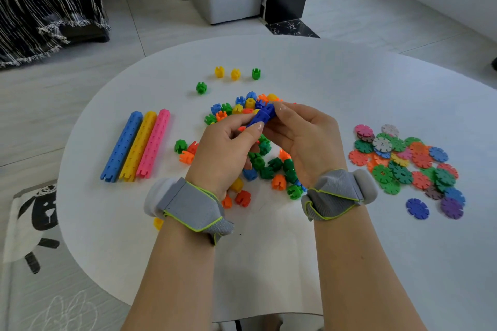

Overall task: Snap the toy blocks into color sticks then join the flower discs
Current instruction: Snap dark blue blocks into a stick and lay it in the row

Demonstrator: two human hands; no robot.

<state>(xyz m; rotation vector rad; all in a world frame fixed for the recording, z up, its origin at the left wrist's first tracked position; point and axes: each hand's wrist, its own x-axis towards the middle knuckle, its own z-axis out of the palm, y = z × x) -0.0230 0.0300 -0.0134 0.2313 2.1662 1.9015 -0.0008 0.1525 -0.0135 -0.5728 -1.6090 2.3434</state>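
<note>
Wrists carry grey straps [188, 205] nearest the camera. Just beyond, the left hand [224, 148] and the right hand [305, 140] meet over the white desk [269, 250]. The fingers [279, 109] of both pinch a short dark blue stick [262, 115], held in the air above the loose blocks [265, 166]. The step in hand, as I judge it, is pressing another blue block onto that stick. To do it well, keep the two parts in one straight line, match prongs to slots, and push squarely along the axis; a tilted push would likely jam or pop a joint. Grip close to the joint so the stick does not bend. Left of the pile lie three finished sticks [138, 145], blue, yellow and pink, side by side. Flower discs [403, 164] wait in a heap at the right, none joined yet. Farthest off stand four stray blocks [235, 74], yellow and green.
</note>
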